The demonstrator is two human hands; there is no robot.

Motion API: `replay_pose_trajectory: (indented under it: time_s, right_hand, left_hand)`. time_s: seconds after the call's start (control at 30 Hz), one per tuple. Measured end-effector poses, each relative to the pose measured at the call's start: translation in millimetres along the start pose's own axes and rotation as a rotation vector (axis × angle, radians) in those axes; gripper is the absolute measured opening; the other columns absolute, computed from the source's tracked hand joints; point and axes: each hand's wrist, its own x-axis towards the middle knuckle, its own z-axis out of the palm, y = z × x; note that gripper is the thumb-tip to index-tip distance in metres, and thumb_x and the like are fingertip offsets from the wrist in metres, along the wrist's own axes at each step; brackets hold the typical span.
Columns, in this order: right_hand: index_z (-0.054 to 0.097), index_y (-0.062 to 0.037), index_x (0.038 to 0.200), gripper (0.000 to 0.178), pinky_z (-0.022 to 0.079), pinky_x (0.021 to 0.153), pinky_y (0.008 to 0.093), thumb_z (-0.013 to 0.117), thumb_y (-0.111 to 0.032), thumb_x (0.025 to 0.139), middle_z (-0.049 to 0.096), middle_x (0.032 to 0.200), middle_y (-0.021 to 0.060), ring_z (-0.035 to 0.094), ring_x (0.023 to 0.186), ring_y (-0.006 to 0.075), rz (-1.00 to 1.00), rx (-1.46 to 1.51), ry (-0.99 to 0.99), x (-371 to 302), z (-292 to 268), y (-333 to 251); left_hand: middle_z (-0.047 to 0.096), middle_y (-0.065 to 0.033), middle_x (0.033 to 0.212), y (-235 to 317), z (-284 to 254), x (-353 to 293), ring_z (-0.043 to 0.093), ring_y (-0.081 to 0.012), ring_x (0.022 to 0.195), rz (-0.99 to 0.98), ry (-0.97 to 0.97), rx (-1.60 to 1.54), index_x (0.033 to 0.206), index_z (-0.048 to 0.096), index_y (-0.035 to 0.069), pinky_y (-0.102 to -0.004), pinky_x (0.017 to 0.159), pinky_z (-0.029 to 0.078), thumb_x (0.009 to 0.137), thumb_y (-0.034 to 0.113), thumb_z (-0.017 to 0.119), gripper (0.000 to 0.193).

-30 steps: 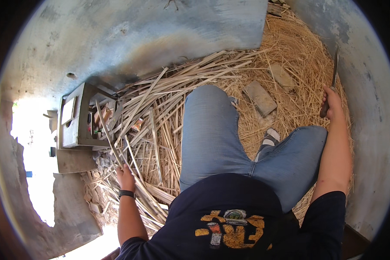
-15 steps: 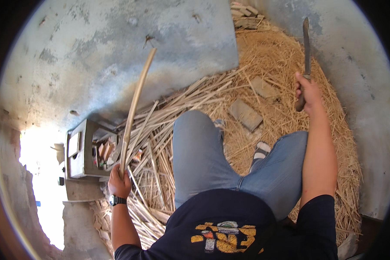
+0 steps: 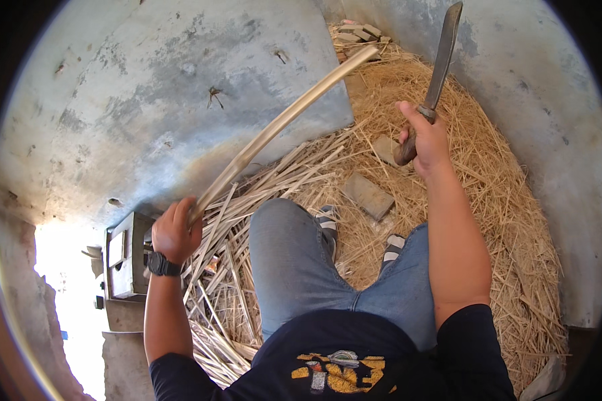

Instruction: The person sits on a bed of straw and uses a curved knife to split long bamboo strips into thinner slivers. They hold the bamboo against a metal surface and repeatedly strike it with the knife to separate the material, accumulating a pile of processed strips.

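Note:
My left hand (image 3: 176,230) is closed round the lower end of a long pale bamboo strip (image 3: 269,138). The strip slants up and to the right, its far end reaching near the blade. In my right hand (image 3: 427,142) is a machete (image 3: 443,59), gripped by its dark wooden handle with the blade pointing up and slightly right. Strip and blade are apart. Below them, two flat blocks lie amid the straw; the nearer block (image 3: 369,196) is in front of my feet.
Many split bamboo strips (image 3: 284,167) are heaped along the left wall (image 3: 180,87). Straw-like shavings (image 3: 502,220) cover the floor to the right. A small wooden cabinet (image 3: 128,254) stands at the left, beside a bright opening. Several bricks (image 3: 358,31) are stacked in the far corner.
My left hand has risen, and the bamboo strip has swung from nearly upright to slanting right. My right hand has moved left with the machete, its blade now tilted a little.

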Motion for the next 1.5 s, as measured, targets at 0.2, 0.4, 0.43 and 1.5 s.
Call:
replay_pose_trajectory:
  time_s: [0.2,0.4,0.43,1.5]
  right_hand:
    - [0.056,-0.0062,0.106,0.034,0.049,0.057,0.0284,0.077,-0.027,0.091,0.067,0.114,0.0111,0.053,0.063,0.0109,0.165,0.131,-0.094,-6.3,3.9,16.6]
    - [0.057,-0.0059,0.109,0.032,0.050,0.061,0.0297,0.076,-0.024,0.092,0.067,0.108,0.0099,0.052,0.064,0.0104,0.222,0.297,-0.144,-5.9,2.5,21.6]
    - [0.057,-0.0067,0.108,0.032,0.050,0.060,0.0298,0.077,-0.024,0.090,0.066,0.106,0.0094,0.053,0.063,0.0114,0.218,0.311,-0.139,-3.7,0.5,21.7]
    - [0.058,-0.0087,0.093,0.020,0.047,0.054,0.0281,0.069,-0.025,0.096,0.062,0.085,0.0068,0.054,0.060,0.0104,0.337,0.338,0.099,19.1,-9.9,40.9]
  left_hand:
    - [0.065,-0.0067,0.088,26.1,-9.2,58.5,0.066,-0.0301,0.070,0.073,-0.068,0.020,0.121,0.062,0.014,-0.0413,0.061,0.054,0.079,0.014,0.072,0.043]
    - [0.065,-0.0060,0.086,54.5,-14.2,104.8,0.066,-0.0291,0.070,0.212,-0.087,-0.012,0.120,0.062,0.016,-0.0408,0.061,0.054,0.078,0.017,0.074,0.043]
    - [0.065,-0.0060,0.086,57.4,-16.2,112.2,0.066,-0.0291,0.070,0.232,-0.102,-0.030,0.120,0.062,0.015,-0.0410,0.062,0.054,0.079,0.018,0.074,0.043]
    - [0.045,-0.0191,0.147,16.5,-64.2,70.9,0.047,-0.0322,0.135,-0.510,0.986,-0.615,0.145,0.041,0.001,-0.0506,0.112,0.037,0.104,0.040,0.055,0.058]
